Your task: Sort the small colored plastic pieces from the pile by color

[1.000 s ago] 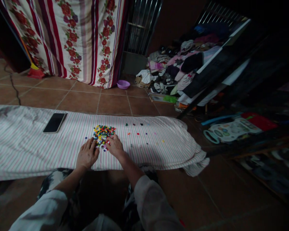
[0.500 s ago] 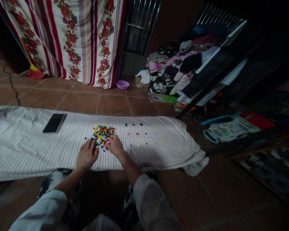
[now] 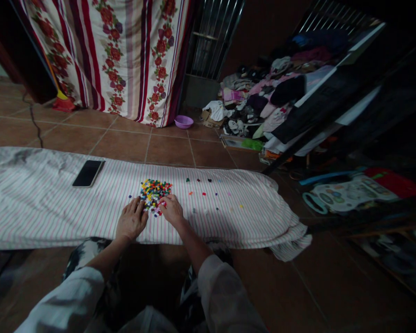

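The pile of coloured pieces (image 3: pixel 155 189) lies just beyond both hands: right hand (image 3: pixel 172 210) touches its near edge, fingers' grip unclear; left hand (image 3: pixel 131 221) flat beside it, fingers apart.

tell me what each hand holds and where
Left hand lies flat on the cloth, holding nothing. Right hand touches the bead pile; any grip there cannot be told.

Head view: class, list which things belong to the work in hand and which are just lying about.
In use: left hand, right hand, pile of coloured pieces, scattered pieces, striped cloth.
Lying about: phone, purple bowl, heap of clothes, toy board.
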The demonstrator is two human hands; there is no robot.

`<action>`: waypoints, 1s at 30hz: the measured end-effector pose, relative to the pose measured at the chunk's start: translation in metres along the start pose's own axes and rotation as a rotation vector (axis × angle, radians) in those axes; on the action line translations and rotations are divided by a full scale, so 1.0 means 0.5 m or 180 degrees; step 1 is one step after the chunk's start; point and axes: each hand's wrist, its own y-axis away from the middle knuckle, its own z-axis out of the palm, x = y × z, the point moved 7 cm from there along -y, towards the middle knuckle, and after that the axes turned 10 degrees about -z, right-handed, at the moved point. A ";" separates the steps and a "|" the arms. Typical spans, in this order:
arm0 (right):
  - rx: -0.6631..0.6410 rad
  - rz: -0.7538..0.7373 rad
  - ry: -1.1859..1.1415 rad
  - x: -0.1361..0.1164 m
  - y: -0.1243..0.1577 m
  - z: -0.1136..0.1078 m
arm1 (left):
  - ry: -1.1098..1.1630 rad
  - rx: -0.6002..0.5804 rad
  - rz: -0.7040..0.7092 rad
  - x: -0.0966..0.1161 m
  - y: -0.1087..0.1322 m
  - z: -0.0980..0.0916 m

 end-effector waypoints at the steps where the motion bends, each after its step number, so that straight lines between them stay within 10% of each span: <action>1: 0.0038 0.0014 -0.0037 0.002 0.000 0.000 | 0.0014 0.0006 0.0003 0.000 0.000 0.000; 20: 0.0614 0.0300 -0.2059 0.091 -0.005 0.026 | 0.0085 0.0080 0.0033 -0.002 0.002 0.003; 30: 0.0855 0.0593 -0.1842 0.107 0.009 -0.011 | 0.0206 0.0067 0.0032 -0.004 0.003 0.003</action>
